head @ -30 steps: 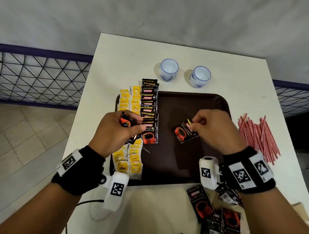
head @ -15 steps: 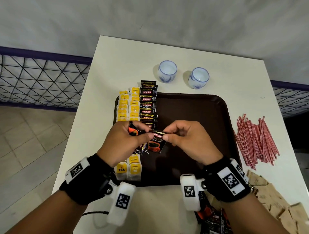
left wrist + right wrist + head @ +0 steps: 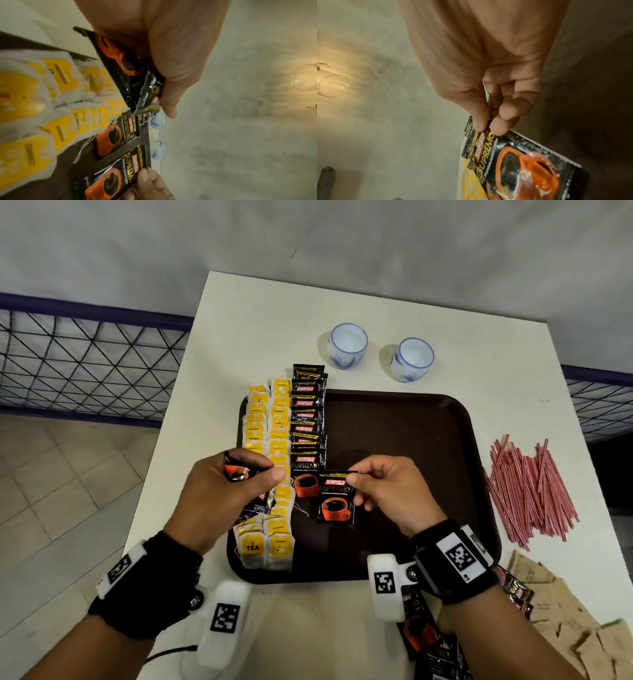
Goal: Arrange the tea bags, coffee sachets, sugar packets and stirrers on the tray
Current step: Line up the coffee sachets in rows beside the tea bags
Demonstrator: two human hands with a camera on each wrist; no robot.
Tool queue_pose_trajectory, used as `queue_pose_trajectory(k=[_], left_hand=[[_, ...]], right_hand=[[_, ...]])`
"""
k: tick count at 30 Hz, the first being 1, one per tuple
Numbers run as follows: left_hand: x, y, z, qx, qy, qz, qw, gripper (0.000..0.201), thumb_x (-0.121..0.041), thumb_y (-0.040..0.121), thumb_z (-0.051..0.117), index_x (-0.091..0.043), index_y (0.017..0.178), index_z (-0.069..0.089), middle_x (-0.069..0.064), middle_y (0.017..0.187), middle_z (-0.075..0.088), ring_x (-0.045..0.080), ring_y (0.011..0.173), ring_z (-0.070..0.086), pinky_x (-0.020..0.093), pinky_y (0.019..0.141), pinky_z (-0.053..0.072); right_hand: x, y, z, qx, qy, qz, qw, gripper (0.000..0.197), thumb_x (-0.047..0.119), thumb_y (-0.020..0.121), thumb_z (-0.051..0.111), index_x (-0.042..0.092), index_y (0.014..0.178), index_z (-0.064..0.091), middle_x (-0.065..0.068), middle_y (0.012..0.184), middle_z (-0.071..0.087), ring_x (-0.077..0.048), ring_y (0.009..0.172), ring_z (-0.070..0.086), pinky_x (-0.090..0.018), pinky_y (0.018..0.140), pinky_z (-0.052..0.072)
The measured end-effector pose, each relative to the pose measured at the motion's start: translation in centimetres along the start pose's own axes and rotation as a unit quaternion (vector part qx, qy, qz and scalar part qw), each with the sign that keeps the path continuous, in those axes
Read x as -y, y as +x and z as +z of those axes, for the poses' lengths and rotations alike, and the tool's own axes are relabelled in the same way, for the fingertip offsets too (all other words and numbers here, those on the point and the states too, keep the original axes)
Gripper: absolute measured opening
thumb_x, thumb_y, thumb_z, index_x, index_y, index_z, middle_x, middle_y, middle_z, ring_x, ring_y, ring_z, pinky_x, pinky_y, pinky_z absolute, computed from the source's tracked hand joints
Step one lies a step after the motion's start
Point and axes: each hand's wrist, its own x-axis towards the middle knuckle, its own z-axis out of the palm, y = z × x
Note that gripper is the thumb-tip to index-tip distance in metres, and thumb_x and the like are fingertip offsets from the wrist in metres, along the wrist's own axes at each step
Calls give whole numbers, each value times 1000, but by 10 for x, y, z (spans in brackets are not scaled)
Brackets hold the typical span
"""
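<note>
A dark brown tray lies on the white table. Two columns of yellow tea bags run down its left side, with a column of black coffee sachets beside them. My left hand grips a small stack of coffee sachets over the tea bags. My right hand pinches the top corner of one coffee sachet just above the tray, below and right of the column's lowest sachet. Red stirrers lie right of the tray. Brown sugar packets sit at the front right.
Two white and blue cups stand behind the tray. More loose coffee sachets lie on the table under my right wrist. A wire mesh fence runs along the left, and the table edge is near on that side.
My right hand drew one sachet from the left hand's stack and moved it right and down toward the tray. The left hand stayed over the tea bags.
</note>
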Motion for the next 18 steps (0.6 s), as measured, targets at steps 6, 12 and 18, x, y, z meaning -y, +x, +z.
queue_pose_trajectory(k=[6, 12, 18], left_hand=[[6, -6, -14, -14, -102, -51, 993, 25, -25, 67, 81, -10, 83, 68, 2, 66, 72, 17, 59, 71, 24, 49, 54], [17, -8, -17, -30, -100, -63, 993, 41, -42, 64, 75, -8, 85, 67, 8, 70, 72, 20, 60, 68, 29, 51, 54], [24, -13, -12, -24, -122, -72, 990, 36, -46, 72, 68, -13, 86, 68, 4, 71, 74, 18, 64, 71, 24, 49, 53]], right_hand=[[-8, 15, 14, 5, -7, 23, 1000, 1, 1, 89, 69, 1, 89, 70, -7, 59, 64, -15, 48, 59, -22, 44, 47], [-4, 22, 28, -1, -1, 16, 1000, 10, 1, 87, 71, 5, 84, 63, -4, 59, 63, -16, 47, 62, -24, 42, 48], [-4, 29, 36, -16, -11, 9, 1000, 17, 2, 86, 73, 8, 82, 58, 0, 55, 62, -22, 50, 65, -28, 44, 49]])
